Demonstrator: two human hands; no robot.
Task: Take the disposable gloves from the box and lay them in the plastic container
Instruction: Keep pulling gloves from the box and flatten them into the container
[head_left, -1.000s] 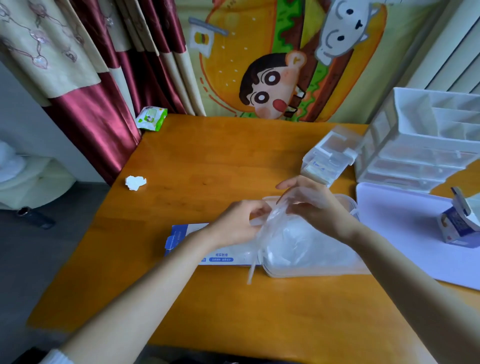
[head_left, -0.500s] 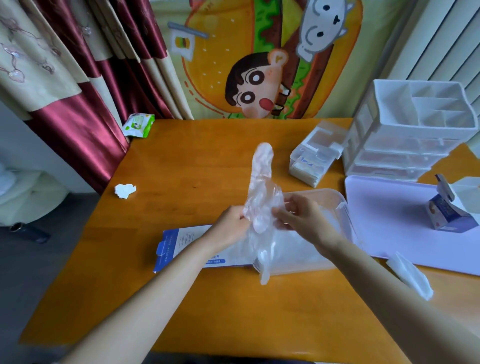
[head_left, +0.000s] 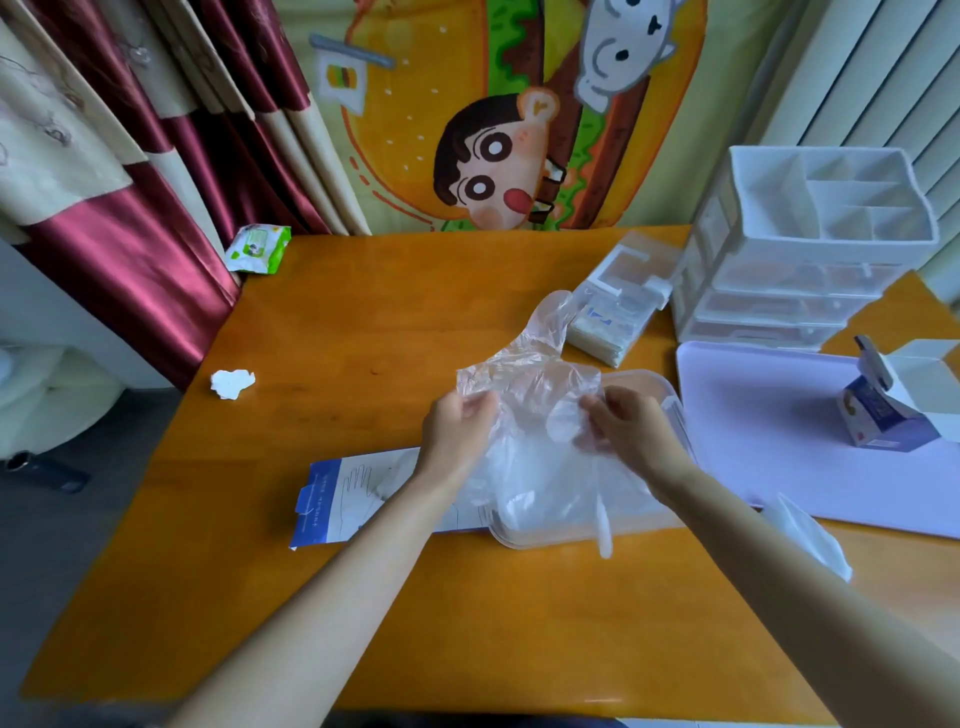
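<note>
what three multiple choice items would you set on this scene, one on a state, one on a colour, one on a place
1. The clear glove is: A lying untouched; B pinched by the left hand and the right hand, spread above the plastic container; C gripped by one hand only.
2. The mat at the right is: A green; B red; C pale purple.
3. The crumpled paper lies: A in the plastic container; B on the mat; C on the table near its left edge.

Answers: 1 B, fingers of both hands pinch the glove's edges over the container; 2 C, the mat shows lilac; 3 C, the paper sits on bare wood by the left edge.
</note>
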